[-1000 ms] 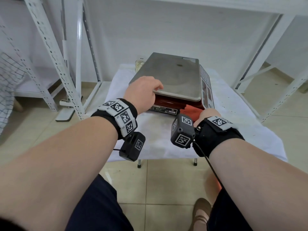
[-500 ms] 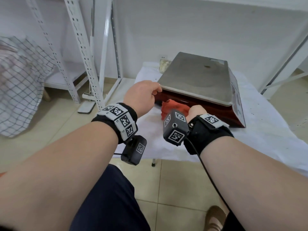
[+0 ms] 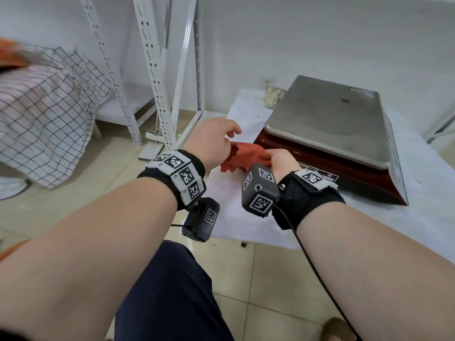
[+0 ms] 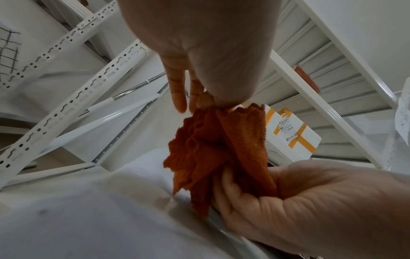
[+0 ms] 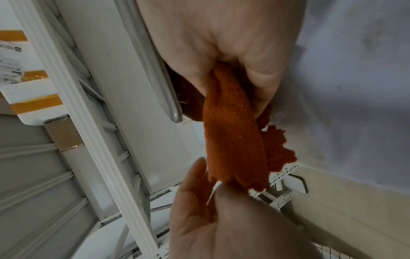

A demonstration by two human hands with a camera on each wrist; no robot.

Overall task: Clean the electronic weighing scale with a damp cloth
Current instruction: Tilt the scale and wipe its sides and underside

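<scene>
The weighing scale (image 3: 327, 124), with a steel pan on a dark red body, stands on a small table under a white cover (image 3: 236, 200). An orange cloth (image 3: 242, 156) is stretched between both hands just off the scale's near-left corner. My left hand (image 3: 216, 139) pinches one end of the cloth (image 4: 218, 140) between thumb and fingers. My right hand (image 3: 280, 158) grips the other end in a fist, close to the pan's rounded corner (image 5: 176, 115). The cloth (image 5: 235, 140) hangs bunched and twisted between them.
White slotted shelving uprights (image 3: 150, 70) stand left of the table. A checked fabric (image 3: 44, 119) hangs at far left. A pale crumpled lump (image 3: 273, 96) lies behind the scale by the wall. Boxes with yellow tape (image 4: 290, 135) sit on a shelf. Tiled floor lies below.
My left hand left the scale's pan edge and took hold of the cloth's free end. My right hand drew the cloth leftward, away from the scale's side. The head view swung left.
</scene>
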